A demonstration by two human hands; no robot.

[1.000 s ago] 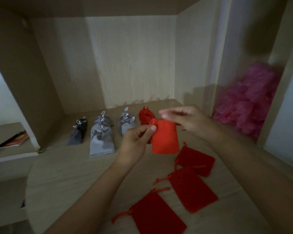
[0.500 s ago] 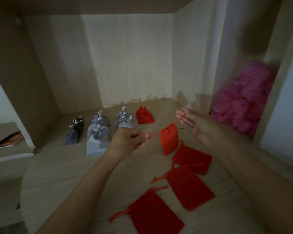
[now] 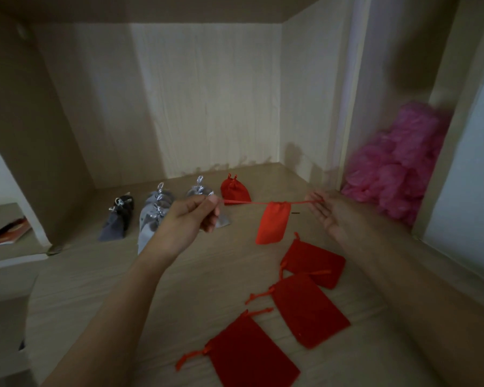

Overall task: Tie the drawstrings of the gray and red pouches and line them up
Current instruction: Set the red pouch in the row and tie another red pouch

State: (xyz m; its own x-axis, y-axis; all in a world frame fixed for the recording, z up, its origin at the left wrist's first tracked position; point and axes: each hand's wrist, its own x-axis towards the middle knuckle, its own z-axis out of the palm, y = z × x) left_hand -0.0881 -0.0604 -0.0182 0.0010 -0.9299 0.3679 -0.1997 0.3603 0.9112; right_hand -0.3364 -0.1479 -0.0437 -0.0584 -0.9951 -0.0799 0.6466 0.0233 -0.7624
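At center frame a red pouch [image 3: 271,227] hangs from its taut drawstring [image 3: 246,203]. The left hand [image 3: 186,222] pinches one end. The other end reaches the right hand [image 3: 331,217] at its fingertips, and I cannot tell the grip there.

The left hand [image 3: 190,219] and right hand [image 3: 327,216] have drawn apart from the pouch [image 3: 273,226], pulling its drawstrings [image 3: 243,203] taut. The pouch's mouth is now cinched, and it hangs between them.
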